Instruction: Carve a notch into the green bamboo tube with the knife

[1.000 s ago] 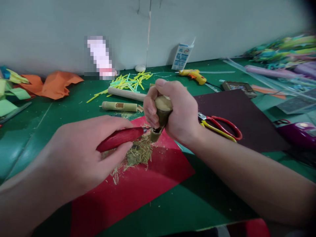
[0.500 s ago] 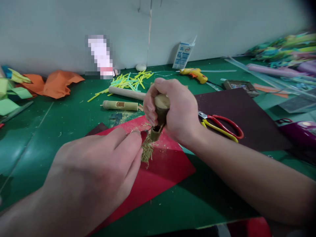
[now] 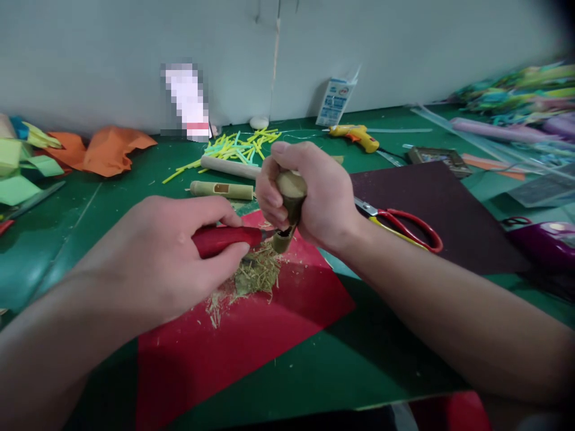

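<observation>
My left hand is closed on a red-handled tool, whose dark tip meets the notch near the lower end of a bamboo piece. My right hand is wrapped round that bamboo piece and holds it tilted, its round end up. Under both hands lies a red sheet with a heap of shavings. Behind the hands is a second bamboo piece with a cut opening, beside a pale rod.
Red and yellow scissors lie on a dark sheet at the right. Farther back are a yellow glue gun, a carton and yellow-green strips. Orange paper is at the left.
My left hand has turned and shifted left and up, so the tool's red handle and more of the shavings now show. My right hand, still round the bamboo, has moved slightly left.
</observation>
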`<control>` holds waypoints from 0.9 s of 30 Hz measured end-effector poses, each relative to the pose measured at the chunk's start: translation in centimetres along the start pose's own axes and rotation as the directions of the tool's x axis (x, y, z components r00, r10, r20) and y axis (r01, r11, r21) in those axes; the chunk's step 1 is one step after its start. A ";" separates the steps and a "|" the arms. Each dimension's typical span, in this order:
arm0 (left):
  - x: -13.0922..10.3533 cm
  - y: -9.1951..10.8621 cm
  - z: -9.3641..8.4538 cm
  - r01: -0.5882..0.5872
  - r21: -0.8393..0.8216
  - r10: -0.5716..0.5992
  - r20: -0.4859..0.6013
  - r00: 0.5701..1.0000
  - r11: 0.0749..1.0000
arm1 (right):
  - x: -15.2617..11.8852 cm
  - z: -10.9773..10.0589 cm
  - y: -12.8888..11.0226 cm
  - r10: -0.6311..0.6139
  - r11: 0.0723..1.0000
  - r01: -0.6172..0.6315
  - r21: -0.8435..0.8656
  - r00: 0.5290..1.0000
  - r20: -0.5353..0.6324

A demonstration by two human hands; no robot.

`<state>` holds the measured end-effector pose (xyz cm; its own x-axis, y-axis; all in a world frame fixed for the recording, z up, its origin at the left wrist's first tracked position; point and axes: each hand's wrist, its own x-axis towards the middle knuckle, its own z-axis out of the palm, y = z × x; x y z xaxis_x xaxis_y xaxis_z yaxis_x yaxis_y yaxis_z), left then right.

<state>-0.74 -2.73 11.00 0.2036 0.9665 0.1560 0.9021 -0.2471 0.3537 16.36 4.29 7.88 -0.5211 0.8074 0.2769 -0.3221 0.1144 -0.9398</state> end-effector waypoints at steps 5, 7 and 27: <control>-0.2 -0.6 0.6 0.067 0.017 -0.067 0.003 0.998 0.998 | 0.0 -0.1 0.0 0.053 0.996 -0.058 -0.070 0.997 -0.063; -0.6 -0.4 0.4 0.045 0.067 -0.049 0.057 0.997 0.997 | -0.1 -0.1 0.2 0.027 0.997 -0.034 -0.072 0.996 -0.091; -2.5 0.7 2.1 -0.180 0.101 0.164 0.149 0.975 0.979 | -1.5 0.2 0.6 -0.299 0.947 0.212 -0.241 0.859 -0.415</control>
<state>0.20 -5.22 8.97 0.4030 0.9123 0.0726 0.8845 -0.4086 0.2251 16.77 3.08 6.90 -0.0232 0.8999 0.4354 -0.2249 0.4196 -0.8794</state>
